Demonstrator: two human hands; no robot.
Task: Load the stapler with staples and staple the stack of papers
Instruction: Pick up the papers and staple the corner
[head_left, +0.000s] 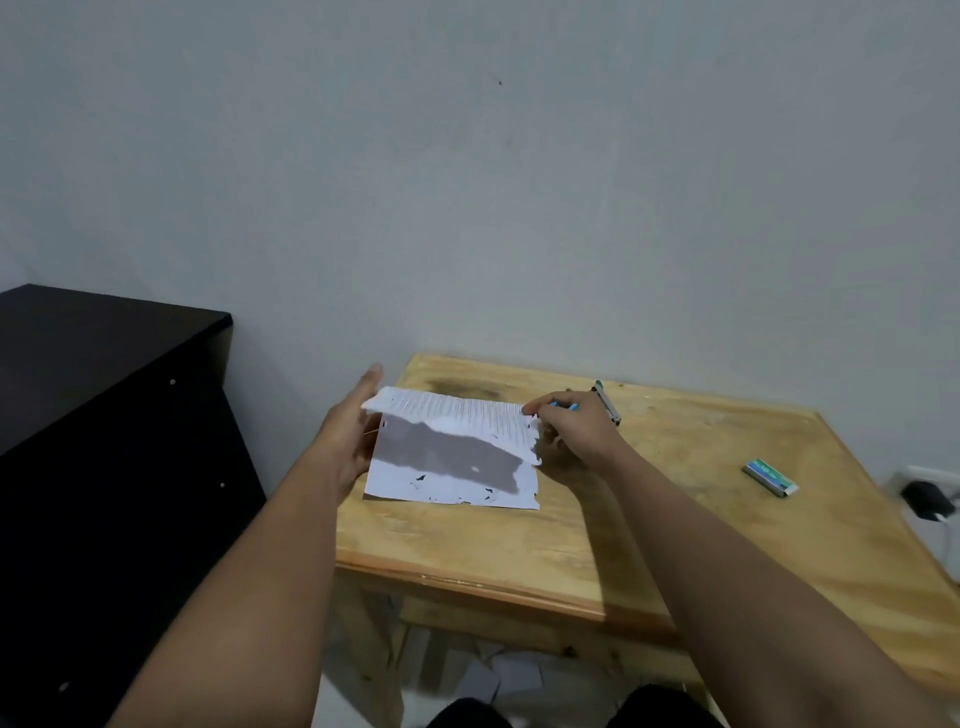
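- The left hand (347, 435), fingers straight, steadies the white printed paper stack (452, 457) on the wooden tabletop (649, 519).
- The right hand (571, 434) grips a blue-handled metal stapler (607, 402) at the stack's right edge.
- A small green staple box (770, 477) lies well apart.

My only view is head-worn, facing forward and down over the light wooden table (649, 519) toward a nearby grey wall (467, 182).

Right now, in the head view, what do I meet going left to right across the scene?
Dark cabinet → left hand → stack of papers → right hand → stapler → staple box → wall plug. The papers, stapler and box lie on the wooden table.
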